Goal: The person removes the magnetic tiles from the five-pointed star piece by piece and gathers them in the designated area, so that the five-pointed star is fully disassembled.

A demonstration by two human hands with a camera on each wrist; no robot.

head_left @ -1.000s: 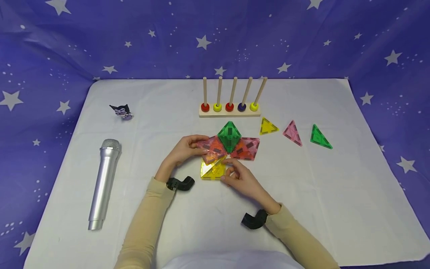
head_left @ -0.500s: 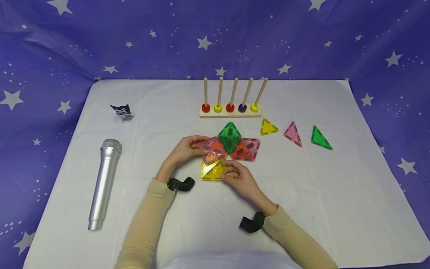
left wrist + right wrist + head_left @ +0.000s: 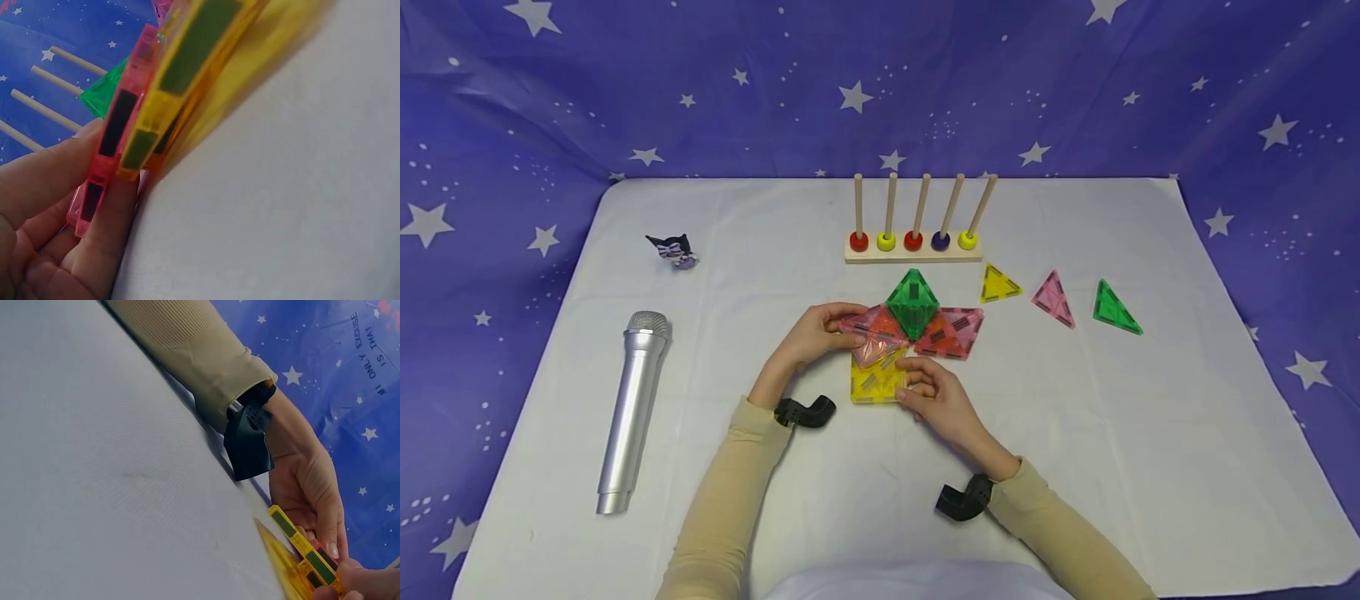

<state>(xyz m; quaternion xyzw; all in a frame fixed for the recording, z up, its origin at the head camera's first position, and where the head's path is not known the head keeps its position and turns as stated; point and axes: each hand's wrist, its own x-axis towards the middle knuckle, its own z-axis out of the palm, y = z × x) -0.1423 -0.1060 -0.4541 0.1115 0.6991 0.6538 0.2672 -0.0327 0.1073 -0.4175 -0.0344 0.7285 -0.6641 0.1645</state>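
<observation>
A cluster of translucent magnetic tiles lies mid-table: a green diamond, pink tiles to the right, a pink and orange tile on the left, and a yellow tile below. My left hand pinches the left pink tile's edge; the tile stands tilted against the yellow one. My right hand pinches the yellow tile's right edge.
A wooden peg rack with coloured rings stands behind the cluster. Loose yellow, pink and green triangles lie to the right. A silver microphone and a small dark figurine lie at the left on the white cloth.
The yellow tile has dropped from a raised tilt to lying nearly flat below the pink tile. Both hands stay almost in place.
</observation>
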